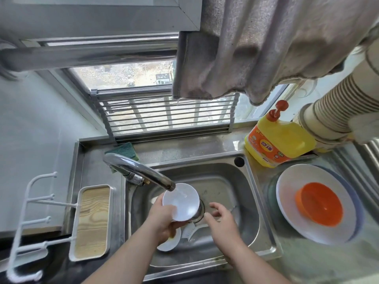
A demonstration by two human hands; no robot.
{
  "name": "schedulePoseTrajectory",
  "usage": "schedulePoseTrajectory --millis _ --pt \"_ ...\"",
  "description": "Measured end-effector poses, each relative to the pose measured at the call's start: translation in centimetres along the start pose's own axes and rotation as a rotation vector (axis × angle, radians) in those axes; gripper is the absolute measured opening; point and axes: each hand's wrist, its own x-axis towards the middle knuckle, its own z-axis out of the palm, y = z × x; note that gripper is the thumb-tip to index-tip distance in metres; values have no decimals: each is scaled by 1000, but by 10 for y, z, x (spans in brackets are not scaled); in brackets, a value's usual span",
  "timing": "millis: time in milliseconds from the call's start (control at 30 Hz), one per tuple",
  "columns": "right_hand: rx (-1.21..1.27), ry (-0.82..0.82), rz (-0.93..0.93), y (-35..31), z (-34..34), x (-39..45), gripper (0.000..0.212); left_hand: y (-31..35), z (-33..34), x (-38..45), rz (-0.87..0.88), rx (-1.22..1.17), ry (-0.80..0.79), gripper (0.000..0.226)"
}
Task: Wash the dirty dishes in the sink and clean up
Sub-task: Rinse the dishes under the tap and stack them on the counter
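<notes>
Water from the curved chrome tap (pixel 141 171) falls into a small white bowl (pixel 181 200) that the left hand (pixel 162 219) holds over the drain of the stainless steel sink (pixel 252 193). The fingers of that hand curl around the near rim and underside, thumb on the inside edge. The right hand (pixel 222 219) hovers just beside the bowl, fingers spread and loose, holding nothing. The bowl looks light and rigid, probably plastic or melamine, so weight is no concern, but a wet, possibly soapy surface makes it slippery; a pinch across the rim with support beneath seems the safest hold. Below the left hand lies a white dish with yellowish residue (pixel 169 241), not yet washed. On the wet steel surface to the right, a small orange bowl (pixel 319 203) rests on stacked white plates (pixel 295 222).
</notes>
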Motion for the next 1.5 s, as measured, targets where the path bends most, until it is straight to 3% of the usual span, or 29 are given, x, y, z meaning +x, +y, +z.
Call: schedulePoseTrajectory --millis 133,300,400,567,733,867,1100,1300,1500 --pt "262 -23 208 15 -6 -4 21 -4 0 -3 -5 51 -20 28" --pt "328 34 259 21 -20 -10 18 14 4 -5 -59 -157 -68 18" --pt "339 29 249 14 -24 -10 17 21 5 0 -65 -203 -114 28" --pt "368 7 248 9 -19 -9 20 14 -9 -13 -83 -29 -172 46" --pt "400 8 254 10 -12 -9 21 23 -35 -9 -50 -172 -130 39" --pt "485 -5 275 1 -9 -12 20 22 -11 -4 -57 -239 -126 22" --pt "597 -159 317 -27 -7 -21 22 -11 -10 -12 -204 -176 -105 35" --pt "643 -296 347 -45 18 -30 22 -2 -33 -14 -200 -243 -149 53" --pt "646 -259 382 -34 12 -21 26 -12 -24 -22 -219 -241 -195 35"
